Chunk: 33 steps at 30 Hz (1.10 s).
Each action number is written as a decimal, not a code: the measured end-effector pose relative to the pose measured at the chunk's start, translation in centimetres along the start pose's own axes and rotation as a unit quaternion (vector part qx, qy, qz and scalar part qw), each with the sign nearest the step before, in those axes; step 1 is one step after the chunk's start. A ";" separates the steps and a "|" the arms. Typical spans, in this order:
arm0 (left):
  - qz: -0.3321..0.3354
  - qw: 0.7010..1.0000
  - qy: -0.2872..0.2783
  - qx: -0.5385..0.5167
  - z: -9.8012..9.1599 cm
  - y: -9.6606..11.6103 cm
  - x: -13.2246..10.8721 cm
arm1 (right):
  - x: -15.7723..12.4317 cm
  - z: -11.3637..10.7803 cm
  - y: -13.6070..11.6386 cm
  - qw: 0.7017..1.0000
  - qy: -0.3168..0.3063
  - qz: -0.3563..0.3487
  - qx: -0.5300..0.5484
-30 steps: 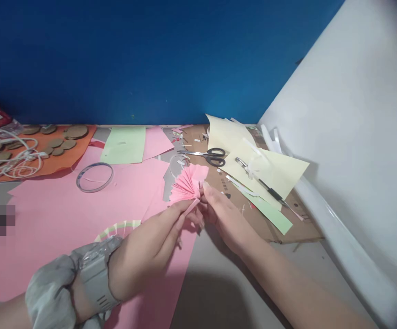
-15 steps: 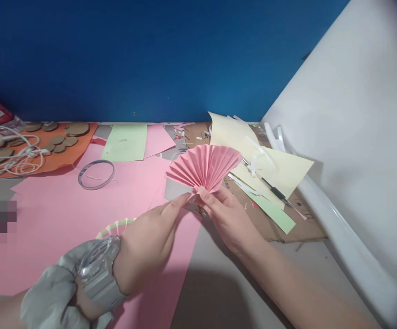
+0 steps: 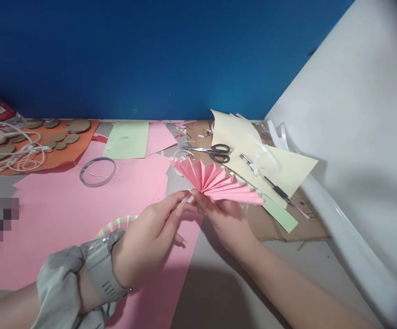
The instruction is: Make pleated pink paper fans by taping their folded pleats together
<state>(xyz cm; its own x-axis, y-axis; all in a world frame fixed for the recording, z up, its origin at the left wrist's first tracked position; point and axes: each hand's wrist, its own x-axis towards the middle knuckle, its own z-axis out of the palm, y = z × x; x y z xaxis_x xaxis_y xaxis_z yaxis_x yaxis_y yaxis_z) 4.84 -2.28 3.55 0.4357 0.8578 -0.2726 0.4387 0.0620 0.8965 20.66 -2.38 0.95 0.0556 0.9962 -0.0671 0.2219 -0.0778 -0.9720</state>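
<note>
A pleated pink paper fan (image 3: 215, 180) is held above the table, its folds spread and tilted to the right. My right hand (image 3: 231, 224) is closed on its gathered base, thumb on top. My left hand (image 3: 150, 233), with a grey watch (image 3: 104, 265) and a grey scrunchie (image 3: 61, 278) at the wrist, pinches the fan's lower end from the left. The fingertips of both hands nearly meet there, and part of the base is hidden. Beneath the left wrist, a green and cream pleated paper piece (image 3: 119, 222) shows only its edge.
Large pink paper (image 3: 64, 214) lies under the left arm, with a tape roll (image 3: 97, 172) on it. Behind the fan are scissors (image 3: 215, 152), a black pen (image 3: 270, 183) and cream paper (image 3: 287, 167) on cardboard (image 3: 308, 228). Tangled white cables (image 3: 30, 151) lie at the left.
The fan has tipped down and to the right, from upright to nearly flat, uncovering the scissors behind it. Both hands have turned slightly and still hold its base.
</note>
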 end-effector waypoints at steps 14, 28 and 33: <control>-0.060 0.984 -0.010 -0.165 0.5 0.0 0.2 | -0.4 0.3 0.2 0.999 -0.022 0.004 -0.045; -0.040 0.985 0.017 -0.165 0.7 -0.2 0.1 | -0.4 0.8 0.4 1.000 0.004 0.019 0.010; 0.001 0.992 0.055 -0.114 0.8 -0.4 -0.3 | -0.7 0.8 0.3 0.996 -0.012 0.024 0.088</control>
<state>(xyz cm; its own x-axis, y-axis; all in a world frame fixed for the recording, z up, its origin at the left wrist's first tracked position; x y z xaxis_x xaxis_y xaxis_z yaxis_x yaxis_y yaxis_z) 5.18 -2.97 2.95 0.3427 0.9076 -0.2424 0.2432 0.1635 0.9561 19.91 -3.10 0.52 0.0382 0.9923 -0.1176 0.0460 -0.1193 -0.9918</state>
